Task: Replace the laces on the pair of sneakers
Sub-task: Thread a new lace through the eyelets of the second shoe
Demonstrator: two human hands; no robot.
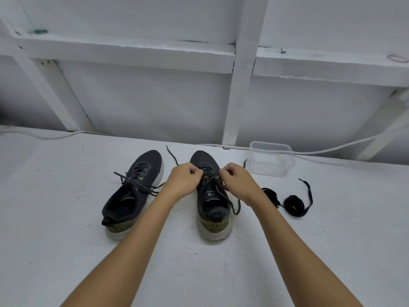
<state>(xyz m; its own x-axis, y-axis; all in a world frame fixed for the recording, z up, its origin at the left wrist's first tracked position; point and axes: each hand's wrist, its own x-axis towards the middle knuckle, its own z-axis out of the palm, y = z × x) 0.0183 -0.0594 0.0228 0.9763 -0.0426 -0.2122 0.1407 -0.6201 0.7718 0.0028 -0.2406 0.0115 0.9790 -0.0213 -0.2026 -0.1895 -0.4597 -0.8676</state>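
Observation:
Two dark grey sneakers with pale soles stand toes-away on the white table. The left sneaker [132, 191] has its grey lace tied loosely. Over the laced part of the right sneaker [212, 207], my left hand [183, 180] and my right hand [238, 181] both have curled fingers pinching its grey lace [221, 191]. One lace end trails toward the far left, and a loop hangs down the shoe's right side. Two rolled black laces [294, 204] lie to the right of that shoe; my right wrist partly hides the nearer roll.
A clear plastic container [272, 158] stands behind and to the right of the right sneaker. A white cable [332, 149] runs along the table's back edge. White wooden framing and a wall rise behind the table [66, 218].

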